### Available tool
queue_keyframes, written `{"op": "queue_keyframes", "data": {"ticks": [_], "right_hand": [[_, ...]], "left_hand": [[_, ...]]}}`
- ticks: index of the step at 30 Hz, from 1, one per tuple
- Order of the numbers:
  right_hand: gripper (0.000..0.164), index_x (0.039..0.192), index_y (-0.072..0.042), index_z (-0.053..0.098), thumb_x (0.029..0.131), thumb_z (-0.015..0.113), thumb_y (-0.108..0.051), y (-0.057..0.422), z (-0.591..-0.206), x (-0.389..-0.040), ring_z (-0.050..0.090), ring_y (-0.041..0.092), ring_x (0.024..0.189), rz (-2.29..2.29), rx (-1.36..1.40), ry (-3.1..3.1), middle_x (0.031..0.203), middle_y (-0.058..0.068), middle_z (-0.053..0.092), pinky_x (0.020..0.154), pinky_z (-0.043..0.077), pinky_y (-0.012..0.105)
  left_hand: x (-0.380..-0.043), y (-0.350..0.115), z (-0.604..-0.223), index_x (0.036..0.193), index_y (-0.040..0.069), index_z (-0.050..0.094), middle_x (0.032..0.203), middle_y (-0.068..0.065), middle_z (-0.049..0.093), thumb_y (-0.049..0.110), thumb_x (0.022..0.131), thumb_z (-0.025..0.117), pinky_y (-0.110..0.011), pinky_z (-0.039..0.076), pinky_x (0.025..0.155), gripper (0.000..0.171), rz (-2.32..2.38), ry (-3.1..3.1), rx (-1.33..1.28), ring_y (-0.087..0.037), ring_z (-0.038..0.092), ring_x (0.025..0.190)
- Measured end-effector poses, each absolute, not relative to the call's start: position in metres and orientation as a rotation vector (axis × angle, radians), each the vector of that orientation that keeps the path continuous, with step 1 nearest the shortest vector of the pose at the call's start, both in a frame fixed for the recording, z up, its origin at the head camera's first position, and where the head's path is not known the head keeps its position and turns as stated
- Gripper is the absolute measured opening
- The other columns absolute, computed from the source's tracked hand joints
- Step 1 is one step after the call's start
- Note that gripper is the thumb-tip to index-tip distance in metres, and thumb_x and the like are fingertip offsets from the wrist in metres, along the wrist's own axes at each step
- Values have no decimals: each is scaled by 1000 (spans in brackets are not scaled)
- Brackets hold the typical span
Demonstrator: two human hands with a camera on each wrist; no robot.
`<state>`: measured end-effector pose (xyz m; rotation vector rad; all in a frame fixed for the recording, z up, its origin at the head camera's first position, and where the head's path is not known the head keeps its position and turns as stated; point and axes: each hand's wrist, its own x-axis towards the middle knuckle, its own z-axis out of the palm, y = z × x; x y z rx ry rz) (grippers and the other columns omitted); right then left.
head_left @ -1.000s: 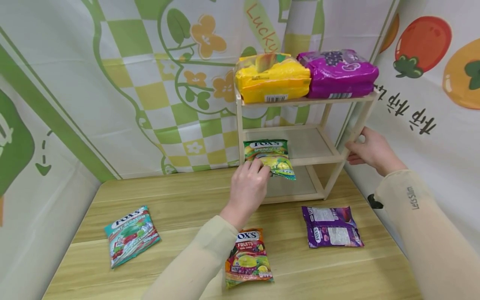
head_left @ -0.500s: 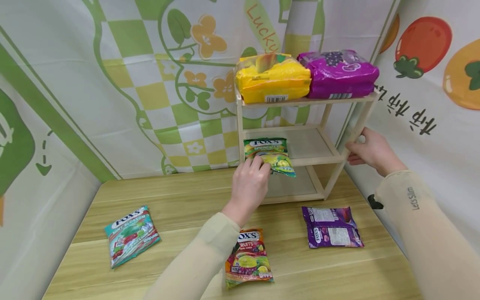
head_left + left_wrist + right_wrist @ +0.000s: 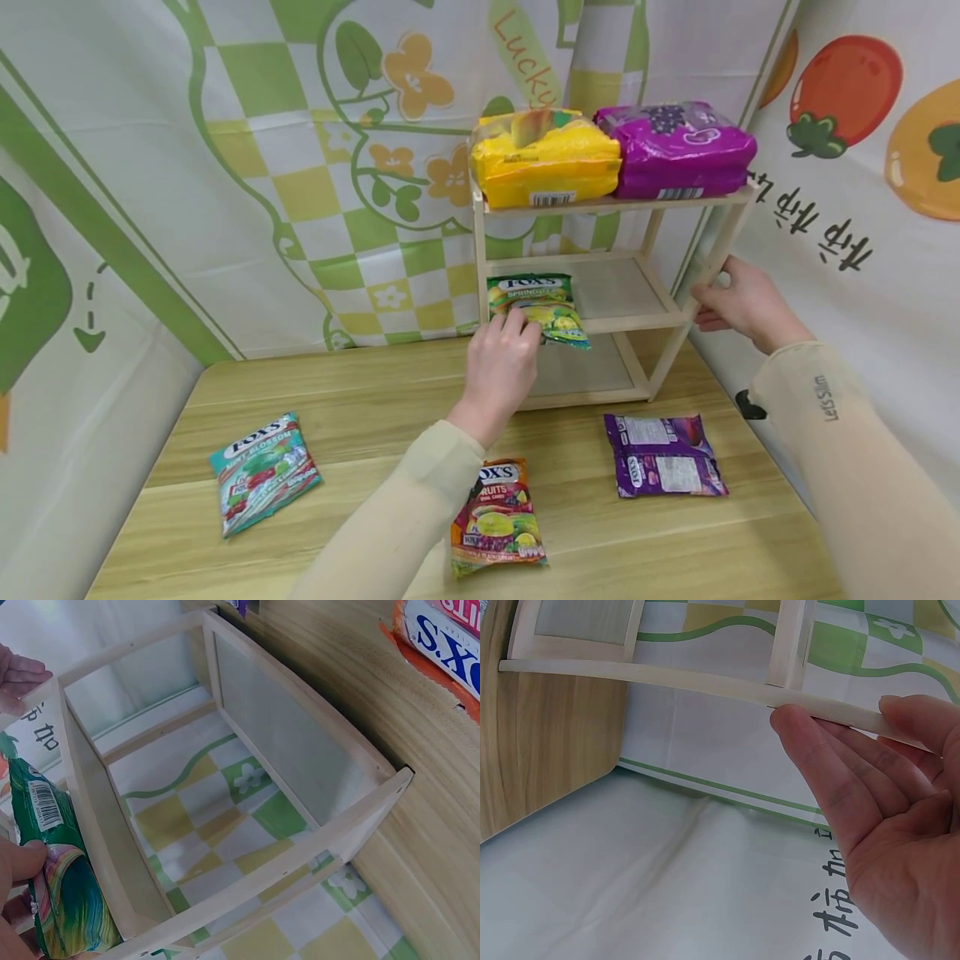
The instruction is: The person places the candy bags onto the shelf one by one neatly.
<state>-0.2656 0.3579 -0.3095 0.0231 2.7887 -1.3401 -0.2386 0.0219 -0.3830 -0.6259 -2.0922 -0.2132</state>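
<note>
My left hand (image 3: 498, 367) pinches the lower part of a green Fox's candy bag (image 3: 553, 317). The bag is at the left end of the middle tier of a small wooden shelf rack (image 3: 630, 323), tilted with its lower edge over the tier's front. In the left wrist view, thumb and fingers grip the bag's edge, and its shiny green back (image 3: 71, 877) faces the camera. My right hand (image 3: 742, 307) holds the rack's right front post; in the right wrist view, the thumb and fingers lie on either side of the wooden post (image 3: 832, 712).
On the top tier sit a yellow pack (image 3: 551, 167) and a purple pack (image 3: 678, 154). A teal candy bag (image 3: 265, 473), an orange candy bag (image 3: 498, 521) and a purple candy bag (image 3: 666, 454) lie on the wooden table (image 3: 360, 392). Printed cloth walls enclose the table.
The left hand has moved slightly up and inward with the green candy bag, so the bag lies a little further over the middle tier. The right hand stays on the post.
</note>
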Motion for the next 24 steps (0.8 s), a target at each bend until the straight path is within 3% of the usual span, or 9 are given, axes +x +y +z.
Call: {"op": "queue_keyframes", "data": {"ticks": [15, 24], "right_hand": [[59, 152, 8, 28, 107, 51, -22, 356, -308, -264, 73, 19, 82, -1340, 14, 2796, 116, 35, 64, 78, 64, 39], [63, 154, 9, 24, 107, 51, -24, 358, -308, -264, 73, 14, 80, -1334, 15, 2785, 117, 36, 64, 78, 64, 39]], "left_hand": [[-244, 24, -385, 86, 10, 78, 93, -7, 73, -6, 80, 70, -31, 55, 53, 19, -183, -2122, -608, -21, 67, 69], [-246, 24, -382, 89, 10, 79, 95, -7, 73, -6, 78, 70, -32, 55, 52, 21, -160, -2128, -601, -21, 67, 68]]}}
